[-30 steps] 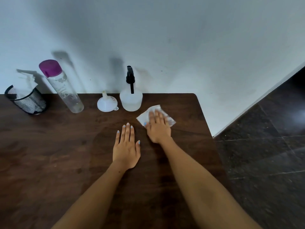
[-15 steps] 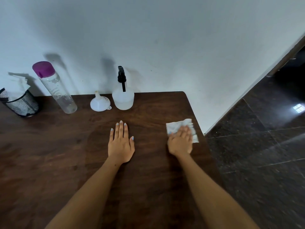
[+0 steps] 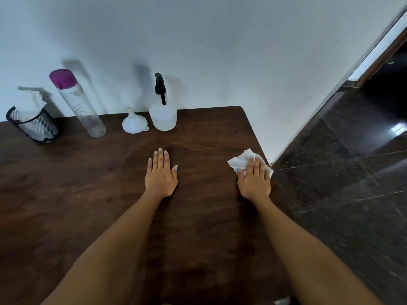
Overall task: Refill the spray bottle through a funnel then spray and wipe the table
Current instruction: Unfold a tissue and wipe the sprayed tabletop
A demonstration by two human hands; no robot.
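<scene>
Right hand (image 3: 254,180) flat, fingers straight, pressing crumpled white tissue (image 3: 241,161) onto table (image 3: 77,183) at right edge. Left hand (image 3: 161,175) open, palm down on dark wood-grain top, well apart from tissue. Spray bottle (image 3: 163,116), translucent squat cylinder, black trigger head, upright at back edge by wall. White plastic funnel (image 3: 132,124) inverted just left of it, spout up. Tall clear bottle (image 3: 80,106), purple cap, further left. Black mesh cup (image 3: 33,125) holding white tissues, far left.
</scene>
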